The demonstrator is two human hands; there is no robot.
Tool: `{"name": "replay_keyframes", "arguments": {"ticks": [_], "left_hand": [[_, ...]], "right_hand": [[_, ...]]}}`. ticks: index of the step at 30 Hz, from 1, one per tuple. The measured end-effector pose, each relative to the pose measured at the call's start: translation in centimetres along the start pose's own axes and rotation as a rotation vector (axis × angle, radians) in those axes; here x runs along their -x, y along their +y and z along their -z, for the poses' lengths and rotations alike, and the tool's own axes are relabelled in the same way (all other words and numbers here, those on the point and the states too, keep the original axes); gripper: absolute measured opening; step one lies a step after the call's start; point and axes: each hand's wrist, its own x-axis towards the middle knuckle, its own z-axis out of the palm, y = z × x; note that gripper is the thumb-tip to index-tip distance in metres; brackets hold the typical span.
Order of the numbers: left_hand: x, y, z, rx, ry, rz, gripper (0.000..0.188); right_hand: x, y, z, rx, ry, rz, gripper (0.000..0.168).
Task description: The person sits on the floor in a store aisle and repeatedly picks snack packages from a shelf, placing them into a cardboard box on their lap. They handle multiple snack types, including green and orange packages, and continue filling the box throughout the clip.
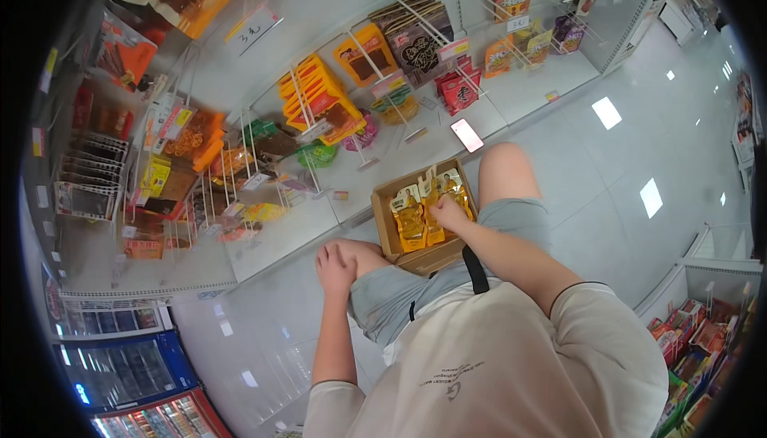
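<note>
An open cardboard box (386, 231) sits between my knees, against the front edge of the bottom shelf. Several yellow snack pouches (409, 222) with printed fronts stand side by side in it. My right hand (449, 214) reaches into the box, its fingers closed at the edge of the middle yellow pouch (432, 204). That pouch's top sticks up a little above the others, and its right side is partly hidden by the hand. My left hand (335, 267) rests on my left knee, holding nothing, with its fingers somewhat apart.
A phone (467, 135) lies on the bottom shelf (287, 246) beyond the box. Wire hooks with hanging snack packs, such as yellow packs (320, 102) and red packs (460, 91), jut out above it. Drinks coolers (120, 372) stand at lower left, another stocked shelf (707, 342) at lower right.
</note>
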Motion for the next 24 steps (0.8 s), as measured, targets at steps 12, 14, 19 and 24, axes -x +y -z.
{"name": "replay_keyframes", "arguments": {"ticks": [12,14,19,24], "left_hand": [[12.4,8.3,10.2,-0.170,-0.435,0.110,0.049],[12.6,9.5,11.5,-0.187,-0.512,0.224,0.057],[13.5,7.7,12.3,-0.166,-0.709,0.270,0.065],[13.7,5.6,11.0,-0.144,-0.815,0.198,0.063]], "right_hand": [[3.9,-3.2,0.3,0.219,0.015,-0.054,0.058],[3.3,-2.5,-0.4,0.145,-0.009,-0.042,0.056],[4.5,-3.3,-0.9,0.169,-0.091,0.082,0.054],[4.2,-2.8,-0.8,0.099,-0.128,0.105,0.050]]}}
